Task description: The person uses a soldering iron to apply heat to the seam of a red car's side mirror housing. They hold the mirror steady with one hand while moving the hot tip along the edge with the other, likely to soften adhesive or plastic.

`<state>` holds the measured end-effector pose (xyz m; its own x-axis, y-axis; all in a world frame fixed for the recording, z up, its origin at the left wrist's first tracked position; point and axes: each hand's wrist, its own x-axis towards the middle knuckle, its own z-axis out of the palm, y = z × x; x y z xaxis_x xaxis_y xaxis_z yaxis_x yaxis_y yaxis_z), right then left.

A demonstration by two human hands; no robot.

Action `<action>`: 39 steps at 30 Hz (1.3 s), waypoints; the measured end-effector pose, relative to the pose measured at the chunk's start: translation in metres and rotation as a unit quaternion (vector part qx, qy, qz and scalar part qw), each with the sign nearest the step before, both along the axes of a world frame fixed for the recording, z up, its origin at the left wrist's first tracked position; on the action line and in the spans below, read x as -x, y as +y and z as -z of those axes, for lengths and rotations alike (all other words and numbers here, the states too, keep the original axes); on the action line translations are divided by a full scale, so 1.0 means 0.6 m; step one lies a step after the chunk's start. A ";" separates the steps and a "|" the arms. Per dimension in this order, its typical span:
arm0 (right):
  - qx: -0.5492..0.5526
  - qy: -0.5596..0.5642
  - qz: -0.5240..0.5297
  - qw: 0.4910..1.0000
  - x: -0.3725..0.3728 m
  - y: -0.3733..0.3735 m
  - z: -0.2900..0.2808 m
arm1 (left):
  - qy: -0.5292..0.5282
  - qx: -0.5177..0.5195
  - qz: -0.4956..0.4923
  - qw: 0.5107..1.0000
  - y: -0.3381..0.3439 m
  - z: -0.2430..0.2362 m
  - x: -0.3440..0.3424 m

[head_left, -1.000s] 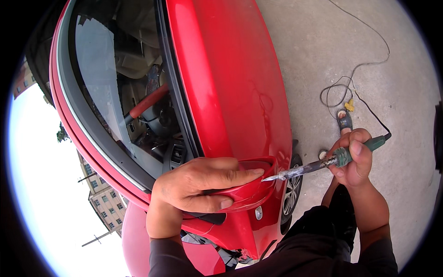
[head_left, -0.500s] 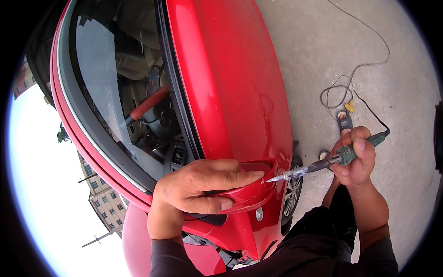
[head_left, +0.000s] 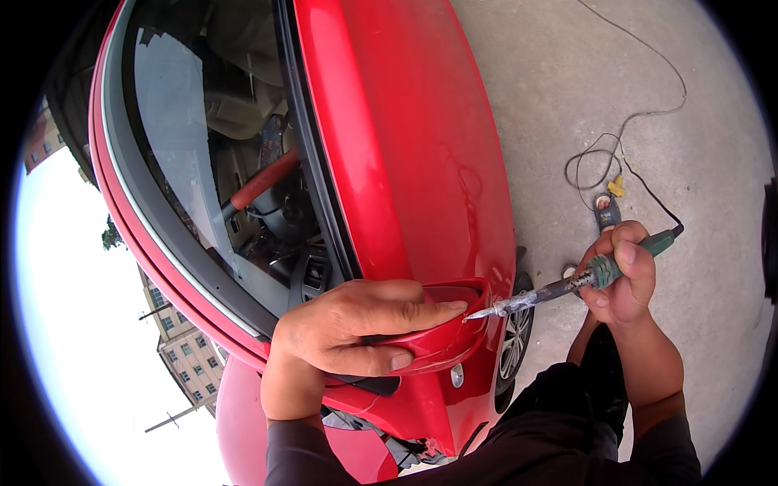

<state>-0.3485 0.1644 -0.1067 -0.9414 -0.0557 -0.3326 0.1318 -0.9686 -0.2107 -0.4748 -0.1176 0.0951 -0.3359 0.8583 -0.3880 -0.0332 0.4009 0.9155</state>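
Holding soldering iron [head_left: 535, 298] beside car [head_left: 421, 162] containing steering wheel [head_left: 266, 180].

From mirror hsg [head_left: 446, 344]: L hand [head_left: 344, 326] on it, 9 o'clk; R hand [head_left: 634, 277] w/ tool [head_left: 535, 298], 2; front whl [head_left: 512, 342], 3; steering whl [head_left: 263, 180], 10.

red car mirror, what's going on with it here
A person has their left hand over the red mirror housing on the side of a red car. Their right hand grips a green-handled tool like a soldering iron, its pointed tip at the housing's edge by the left index fingertip; whether it touches is too small to tell. A black cord trails from the tool.
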 end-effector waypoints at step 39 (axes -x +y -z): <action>0.005 0.014 -0.023 1.000 0.012 0.007 0.008 | -0.020 -0.007 -0.009 1.000 0.000 0.002 0.003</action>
